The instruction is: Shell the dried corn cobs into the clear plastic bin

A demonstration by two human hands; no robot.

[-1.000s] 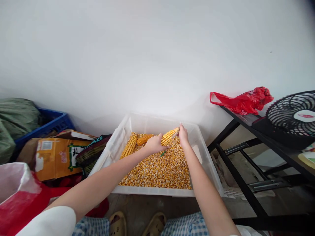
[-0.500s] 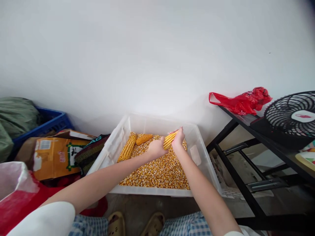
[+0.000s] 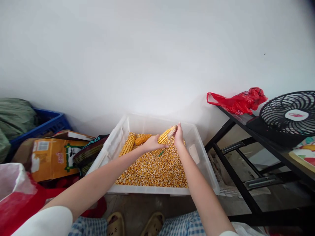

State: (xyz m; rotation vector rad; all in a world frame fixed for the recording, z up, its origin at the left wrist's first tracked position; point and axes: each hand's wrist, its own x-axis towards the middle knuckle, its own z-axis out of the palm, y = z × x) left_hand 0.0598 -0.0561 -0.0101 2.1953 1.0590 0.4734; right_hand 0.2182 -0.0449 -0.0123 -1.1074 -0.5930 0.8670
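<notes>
Above a bed of loose corn kernels (image 3: 152, 170), my left hand (image 3: 150, 144) is closed around the lower left end of a yellow ear of corn (image 3: 164, 137). My right hand (image 3: 179, 136) grips the upper right end, where a pale stretch looks bare of kernels; some of its fingers are hidden. The ear is tilted up to the right. Left of my hands, another ear of corn (image 3: 128, 144) and a more orange ear (image 3: 142, 139) lie on the kernels. Below the held ear is a small green object (image 3: 161, 152), its kind unclear.
The kernels are in a translucent plastic bin (image 3: 152, 189) against a white wall. To the left are an orange carton (image 3: 51, 160), a blue crate (image 3: 55, 123) and a red-and-white bag (image 3: 17, 200). At right, a black table (image 3: 236, 119) bears a red plastic bag (image 3: 241, 102) and a fan (image 3: 292, 113).
My right hand has shifted to the ear's far end, exposing the pale tip. My left hand has moved slightly left. The green object has come into sight beneath the ear.
</notes>
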